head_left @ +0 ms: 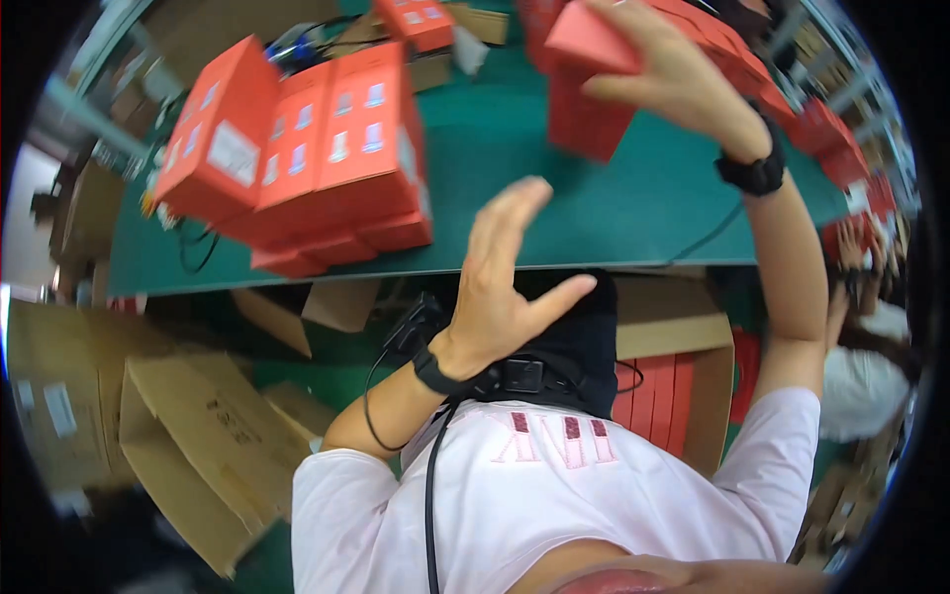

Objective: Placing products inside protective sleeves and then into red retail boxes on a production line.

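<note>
My left hand (500,282) hovers at the near edge of the green table, empty, its fingers stretched out and the thumb apart. At the far right, my right hand (683,74) grips a red box (586,42) between thumb and fingers. Below that box stands another upright red box (586,114), blurred at its edges; whether the two touch is hard to tell. Left of my hands is a block of red boxes (336,148) packed side by side and stacked, with small pictures and white labels on them. Both wrists wear black bands.
The green table (485,129) spans the front. More red boxes (727,49) line its right side. Cables and cardboard lie at the back. Underneath, an open carton (727,381) holds red boxes; a brown carton (198,445) stands lower left. Another person (866,376) is at the right.
</note>
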The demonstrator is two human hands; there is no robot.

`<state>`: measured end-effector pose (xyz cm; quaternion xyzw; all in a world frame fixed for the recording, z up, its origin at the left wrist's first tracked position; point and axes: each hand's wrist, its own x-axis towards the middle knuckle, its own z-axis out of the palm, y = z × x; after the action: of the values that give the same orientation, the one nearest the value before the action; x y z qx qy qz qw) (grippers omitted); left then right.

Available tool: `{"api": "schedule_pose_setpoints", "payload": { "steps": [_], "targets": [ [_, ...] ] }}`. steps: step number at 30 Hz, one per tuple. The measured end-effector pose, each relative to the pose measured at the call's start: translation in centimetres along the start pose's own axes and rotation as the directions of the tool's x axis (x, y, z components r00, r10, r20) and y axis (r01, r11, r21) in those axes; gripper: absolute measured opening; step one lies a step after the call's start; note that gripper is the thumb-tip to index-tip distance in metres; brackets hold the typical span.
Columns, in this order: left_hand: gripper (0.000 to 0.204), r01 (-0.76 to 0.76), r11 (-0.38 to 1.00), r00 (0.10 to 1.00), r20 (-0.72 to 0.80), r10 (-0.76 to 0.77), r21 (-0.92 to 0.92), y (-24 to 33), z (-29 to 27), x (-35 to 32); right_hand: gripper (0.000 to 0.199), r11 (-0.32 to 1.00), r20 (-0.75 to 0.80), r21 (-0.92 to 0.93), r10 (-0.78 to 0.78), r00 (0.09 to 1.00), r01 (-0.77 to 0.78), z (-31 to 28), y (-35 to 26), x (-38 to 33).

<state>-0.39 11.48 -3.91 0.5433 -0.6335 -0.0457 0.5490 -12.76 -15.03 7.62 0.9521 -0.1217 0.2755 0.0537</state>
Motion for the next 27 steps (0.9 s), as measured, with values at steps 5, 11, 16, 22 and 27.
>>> {"api": "schedule_pose_setpoints", "payload": {
  "steps": [5, 11, 16, 22, 27],
  "targets": [
    [0.03, 0.163, 0.972, 0.986, -0.013, -0.168, -0.169, 0.8, -5.4, -4.1, 0.083, 0.993, 0.201, -0.043, 0.119, 0.972, -0.112, 4.0, 8.3, 4.9],
    [0.022, 0.289, 0.946, 0.949, -0.085, -0.303, -0.143, -0.3, -7.9, -6.0, 0.095, 0.967, 0.247, -0.219, 0.181, 0.952, -0.127, 8.5, 10.5, 4.4],
    [0.022, 0.263, 0.955, 0.958, -0.083, -0.275, -0.134, -0.9, -7.8, -6.0, 0.081, 0.932, 0.427, -0.282, 0.333, 0.841, -0.226, 4.0, 4.2, 8.6],
    [0.02, 0.203, 0.964, 0.976, -0.041, -0.213, -0.168, -0.5, -7.0, -6.0, 0.065, 0.82, 0.114, -0.372, 0.506, 0.855, -0.436, 5.4, 2.9, 9.7],
    [0.019, 0.254, 0.951, 0.965, -0.017, -0.261, -0.175, -0.5, -7.1, -6.8, 0.063, 0.646, 0.011, -0.386, 0.717, 0.697, -0.658, 7.8, 2.2, 10.1]
  ]
}}
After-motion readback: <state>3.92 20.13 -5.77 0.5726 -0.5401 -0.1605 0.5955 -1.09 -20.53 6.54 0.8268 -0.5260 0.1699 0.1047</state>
